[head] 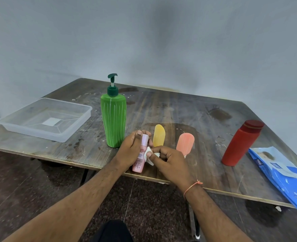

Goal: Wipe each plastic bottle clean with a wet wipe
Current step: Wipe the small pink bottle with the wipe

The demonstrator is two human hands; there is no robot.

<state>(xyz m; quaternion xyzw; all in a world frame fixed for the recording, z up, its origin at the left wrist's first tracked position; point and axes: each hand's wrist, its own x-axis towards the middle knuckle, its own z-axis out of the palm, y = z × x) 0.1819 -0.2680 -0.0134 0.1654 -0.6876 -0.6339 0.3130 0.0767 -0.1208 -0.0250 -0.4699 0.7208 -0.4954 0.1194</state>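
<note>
While the left hand [133, 145] grips the pink bottle [140, 157] upright at the counter [188, 109] edge, the right hand [168, 160], pinching the wipe [148, 151] against its side, should stroke neck to base, turning the bottle between passes.

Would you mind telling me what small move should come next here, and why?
Probably slide the wet wipe down the pink bottle: the right hand presses it mid-body while the left hand grips the top, so the lower part looks unwiped.
</note>
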